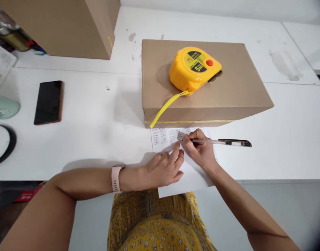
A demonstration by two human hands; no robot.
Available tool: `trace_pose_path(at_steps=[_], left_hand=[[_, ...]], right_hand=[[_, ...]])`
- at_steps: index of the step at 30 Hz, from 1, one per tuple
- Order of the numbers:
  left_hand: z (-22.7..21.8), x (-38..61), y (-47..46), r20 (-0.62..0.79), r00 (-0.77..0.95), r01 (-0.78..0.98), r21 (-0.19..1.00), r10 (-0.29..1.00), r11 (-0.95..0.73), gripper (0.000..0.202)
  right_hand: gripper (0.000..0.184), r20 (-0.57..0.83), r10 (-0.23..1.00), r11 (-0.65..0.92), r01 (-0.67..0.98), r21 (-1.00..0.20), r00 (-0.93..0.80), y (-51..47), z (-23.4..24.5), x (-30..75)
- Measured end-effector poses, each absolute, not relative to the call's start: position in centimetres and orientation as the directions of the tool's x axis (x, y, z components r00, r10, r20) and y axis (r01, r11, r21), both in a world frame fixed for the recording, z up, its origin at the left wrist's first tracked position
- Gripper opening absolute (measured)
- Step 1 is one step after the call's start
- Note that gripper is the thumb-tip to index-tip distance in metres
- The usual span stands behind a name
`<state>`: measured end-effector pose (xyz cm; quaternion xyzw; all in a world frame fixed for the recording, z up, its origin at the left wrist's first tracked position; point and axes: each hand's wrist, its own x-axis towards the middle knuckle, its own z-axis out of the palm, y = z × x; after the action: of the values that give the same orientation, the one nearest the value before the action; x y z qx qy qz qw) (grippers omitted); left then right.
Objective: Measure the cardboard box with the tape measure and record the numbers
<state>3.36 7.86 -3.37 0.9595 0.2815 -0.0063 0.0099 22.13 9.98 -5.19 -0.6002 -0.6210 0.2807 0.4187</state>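
My right hand (201, 150) is closed around a pen (227, 142), its tip on a sheet of paper (186, 174) covered with small handwritten rows in its upper part. On the same sheet rests my left hand (165, 165), fingers apart and index finger pointing near the pen tip; it holds nothing. The paper's top edge meets a closed brown cardboard box (222, 83). On top of that box lies a yellow tape measure (191, 69) with a red button and a yellow wrist strap hanging toward the paper.
A black phone (48, 103) lies on the white table (92, 139) to the left. Beyond it stands a larger cardboard box (57, 28). At the left edge are a pale green cup (4, 106), a dark ring-shaped item (10, 143) and bottles (12, 33).
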Motion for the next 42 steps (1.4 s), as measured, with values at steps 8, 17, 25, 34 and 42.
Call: trace_pose_path(at_steps=[8,17,25,34,42], left_hand=[[-3.36,3.38,7.83,0.013,0.844,0.536,-0.016,0.536,-0.844,0.06],[-3.21,3.4,7.82,-0.022,0.838,0.546,0.047,0.545,-0.837,0.06],[-3.34,3.39,7.85,-0.007,0.84,0.542,0.024,0.542,-0.84,0.06],[-3.26,3.4,7.82,-0.01,0.841,0.541,-0.002,0.541,-0.841,0.06],[-3.54,3.34,7.8,0.011,0.843,0.538,0.01,0.538,-0.843,0.06]], right_hand=[[0.026,0.202,0.975,0.134,0.47,-0.873,0.097,10.22,-5.37,22.05],[0.026,0.193,0.977,0.128,0.473,-0.872,0.091,10.19,-5.32,22.1],[0.026,0.198,0.975,0.133,0.454,-0.881,0.098,10.35,-5.01,21.96],[0.026,0.187,0.976,0.119,0.443,-0.888,0.113,10.27,-5.03,21.98],[0.024,0.169,0.976,0.095,0.431,-0.897,0.136,10.32,-5.12,22.01]])
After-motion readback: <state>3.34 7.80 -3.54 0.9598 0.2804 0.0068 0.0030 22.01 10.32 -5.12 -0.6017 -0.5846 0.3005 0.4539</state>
